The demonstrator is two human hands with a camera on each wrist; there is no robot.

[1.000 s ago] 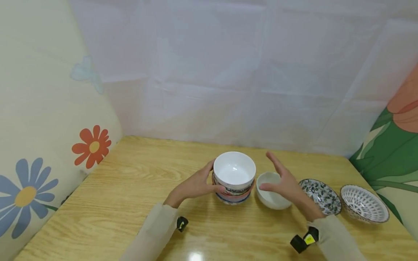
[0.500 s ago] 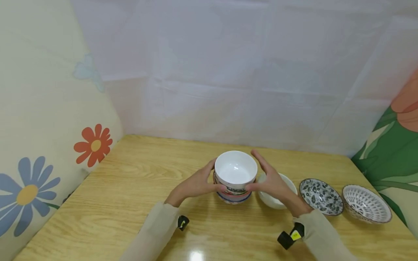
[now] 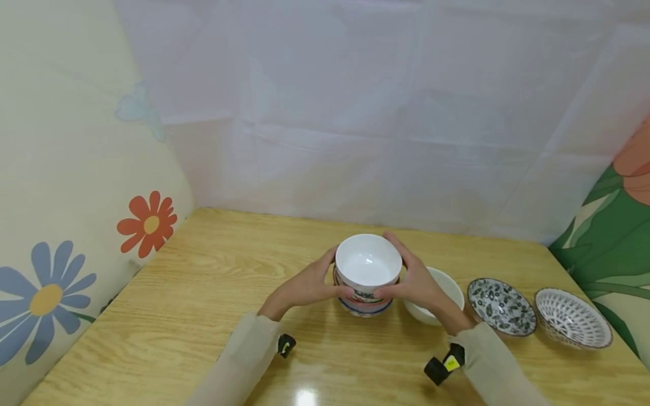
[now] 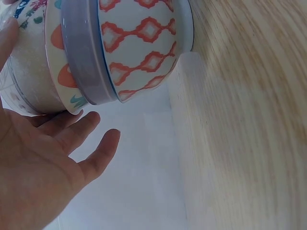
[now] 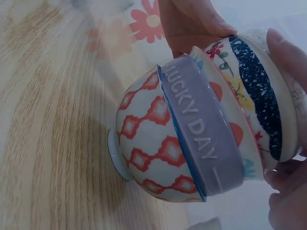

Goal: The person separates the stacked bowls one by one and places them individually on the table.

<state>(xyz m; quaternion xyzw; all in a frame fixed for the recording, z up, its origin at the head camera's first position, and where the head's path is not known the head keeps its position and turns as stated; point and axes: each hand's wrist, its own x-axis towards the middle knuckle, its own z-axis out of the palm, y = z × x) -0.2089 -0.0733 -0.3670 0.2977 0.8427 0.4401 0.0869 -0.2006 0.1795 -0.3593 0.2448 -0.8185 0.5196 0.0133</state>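
Observation:
A stack of several bowls (image 3: 364, 307) stands on the table, with a plain white bowl (image 3: 368, 262) on top. From the left, my left hand (image 3: 307, 288) holds the upper part of the stack, thumb at the near side. Opposite it, my right hand (image 3: 418, 285) grips the same upper part, its thumb close to the left one. In the right wrist view, the lowest bowl (image 5: 153, 143) has red diamonds; above it sits a grey bowl (image 5: 199, 124) marked "LUCKY DAY". A floral bowl (image 5: 249, 100) with a dark blue band lies higher, near the right fingers (image 5: 288, 191).
Right of the stack, partly behind my right forearm, is a pale bowl (image 3: 447, 287). Farther right are a dark floral-patterned bowl (image 3: 501, 307) and a bowl with a dashed pattern (image 3: 574, 318). The wooden table (image 3: 213, 270) ends at a white backdrop (image 3: 325, 141).
My right hand has moved left from over the pale bowl and taken hold of the stack's right side. The left hand has kept its hold, and the stack looks unmoved.

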